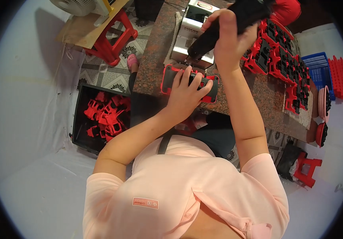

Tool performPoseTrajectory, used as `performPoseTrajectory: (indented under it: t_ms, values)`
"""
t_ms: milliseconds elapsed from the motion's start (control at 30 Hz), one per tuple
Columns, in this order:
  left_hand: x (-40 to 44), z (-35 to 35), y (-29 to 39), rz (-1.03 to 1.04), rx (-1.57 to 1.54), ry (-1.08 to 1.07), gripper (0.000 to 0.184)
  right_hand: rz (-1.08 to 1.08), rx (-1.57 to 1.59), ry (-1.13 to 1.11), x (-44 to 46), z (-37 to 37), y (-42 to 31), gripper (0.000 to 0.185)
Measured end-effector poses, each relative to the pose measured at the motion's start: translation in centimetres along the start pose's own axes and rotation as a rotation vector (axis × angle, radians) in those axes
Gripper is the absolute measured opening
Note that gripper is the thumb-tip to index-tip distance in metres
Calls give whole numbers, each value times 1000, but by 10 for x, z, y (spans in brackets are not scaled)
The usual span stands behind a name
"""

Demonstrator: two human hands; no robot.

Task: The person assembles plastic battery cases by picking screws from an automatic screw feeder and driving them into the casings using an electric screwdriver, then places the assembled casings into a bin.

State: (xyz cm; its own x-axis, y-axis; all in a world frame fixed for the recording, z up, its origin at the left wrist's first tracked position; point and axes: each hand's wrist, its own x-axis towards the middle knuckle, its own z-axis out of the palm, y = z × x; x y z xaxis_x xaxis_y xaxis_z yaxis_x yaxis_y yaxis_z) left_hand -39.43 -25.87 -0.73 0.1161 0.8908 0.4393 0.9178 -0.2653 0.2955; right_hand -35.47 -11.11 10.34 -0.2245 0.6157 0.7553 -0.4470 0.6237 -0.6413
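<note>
My left hand (185,93) lies over a red and black plastic piece (167,81) at the table's front edge, its fingers spread on the black face. In my right hand (231,42) is a black power tool (205,43), gripped round its body. The tool slants down to the left, and its tip is close to the far edge of the piece, in front of a silver machine (189,30). Whether the tip touches anything I cannot tell.
Rows of red and black pieces (279,59) stand on the table's right. Beyond them are a blue basket (317,69) and stacked red parts (341,77). A black bin (80,119) of red parts is at lower left, with a red stool (119,36) behind.
</note>
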Motion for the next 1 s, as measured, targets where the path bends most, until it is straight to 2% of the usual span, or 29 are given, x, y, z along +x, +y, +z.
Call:
performPoseTrajectory:
  t_ms: [33,133,200,233,433,600,733,833,933,1000]
  values:
    - [2,-1,1,-4,0,-3,64,53,177,78,-2,12,-13,31]
    - [5,1,-1,12,11,63,52,-60,73,-4,-8,23,-16,40]
    - [4,4,-2,26,9,98,46,-26,71,9,-14,30,-16,42]
    - [5,3,-2,27,-8,136,36,-3,76,19,-16,32,-17,42]
    - [6,9,-3,26,9,165,27,2,36,-12,-22,39,-10,37]
    - [4,16,-2,5,-10,239,32,-91,44,-149,-25,50,-11,29]
    - [4,19,-2,-15,-18,233,36,-49,-8,-196,-27,51,-9,32]
    - [4,15,1,-51,45,145,35,-20,50,-246,-28,48,-9,35]
    - [4,6,-3,18,21,110,35,77,122,-262,-21,39,-7,37]
    - [4,7,-4,11,47,78,52,86,138,-151,-10,19,-10,39]
